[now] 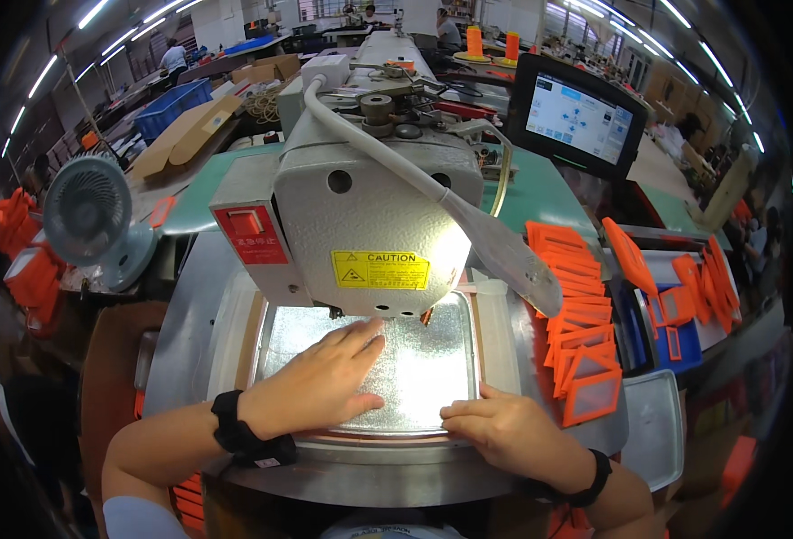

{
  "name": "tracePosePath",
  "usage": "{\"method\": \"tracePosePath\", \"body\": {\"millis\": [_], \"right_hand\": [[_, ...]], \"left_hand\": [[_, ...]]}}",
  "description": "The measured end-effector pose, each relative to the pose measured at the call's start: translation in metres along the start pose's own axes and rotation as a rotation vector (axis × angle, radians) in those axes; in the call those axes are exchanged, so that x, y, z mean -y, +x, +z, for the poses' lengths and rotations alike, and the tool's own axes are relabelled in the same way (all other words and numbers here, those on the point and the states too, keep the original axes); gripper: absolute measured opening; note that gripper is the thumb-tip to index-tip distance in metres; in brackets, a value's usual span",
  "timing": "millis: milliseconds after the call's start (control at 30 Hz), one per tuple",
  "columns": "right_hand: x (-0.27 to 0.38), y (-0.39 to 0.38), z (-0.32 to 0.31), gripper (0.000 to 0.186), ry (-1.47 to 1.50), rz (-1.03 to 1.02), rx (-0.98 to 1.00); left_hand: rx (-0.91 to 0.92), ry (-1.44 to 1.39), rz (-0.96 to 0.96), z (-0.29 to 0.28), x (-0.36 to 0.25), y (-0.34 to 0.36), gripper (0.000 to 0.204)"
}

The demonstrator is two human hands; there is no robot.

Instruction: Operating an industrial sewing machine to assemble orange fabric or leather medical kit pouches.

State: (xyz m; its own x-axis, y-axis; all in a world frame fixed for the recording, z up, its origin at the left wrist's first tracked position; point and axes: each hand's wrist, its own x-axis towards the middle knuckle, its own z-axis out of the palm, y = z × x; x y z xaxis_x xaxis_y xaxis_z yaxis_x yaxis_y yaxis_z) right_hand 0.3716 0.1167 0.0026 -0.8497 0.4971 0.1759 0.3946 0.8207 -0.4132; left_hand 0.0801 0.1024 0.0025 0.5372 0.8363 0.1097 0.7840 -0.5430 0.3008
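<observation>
A shallow, shiny silver tray (419, 382) with rounded corners lies under the head of a large grey industrial sewing machine (374, 220). My left hand (316, 382) rests flat on its left half, fingers stretched toward the far side below the machine head. At the tray's near right corner, my right hand (509, 429) has its fingers bent and pinched at the rim. Black bands circle both wrists. A lamp on the machine throws a bright glare on the tray, so fine detail of its surface is lost.
Orange-edged pouches (581, 332) lie in an overlapping row to the right. Beyond them is a blue bin (679, 355) with more orange pieces. Another tray (652, 427) sits at the right edge. A screen (576, 117) stands behind, a fan (88, 211) at left.
</observation>
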Motion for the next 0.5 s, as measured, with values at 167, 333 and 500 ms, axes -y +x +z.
{"method": "tracePosePath", "body": {"millis": [167, 333, 500], "right_hand": [[0.001, 0.001, 0.000, 0.026, -0.034, 0.009, -0.004], [-0.002, 0.000, -0.001, 0.026, -0.043, -0.010, 0.024], [-0.003, 0.001, -0.006, 0.027, 0.040, 0.024, 0.111]], "left_hand": [[0.100, -0.002, -0.011, -0.003, 0.002, -0.001, 0.073], [0.283, 0.009, 0.028, -0.014, 0.002, -0.001, 0.092], [0.432, 0.031, -0.051, -0.018, -0.005, 0.003, 0.104]]}}
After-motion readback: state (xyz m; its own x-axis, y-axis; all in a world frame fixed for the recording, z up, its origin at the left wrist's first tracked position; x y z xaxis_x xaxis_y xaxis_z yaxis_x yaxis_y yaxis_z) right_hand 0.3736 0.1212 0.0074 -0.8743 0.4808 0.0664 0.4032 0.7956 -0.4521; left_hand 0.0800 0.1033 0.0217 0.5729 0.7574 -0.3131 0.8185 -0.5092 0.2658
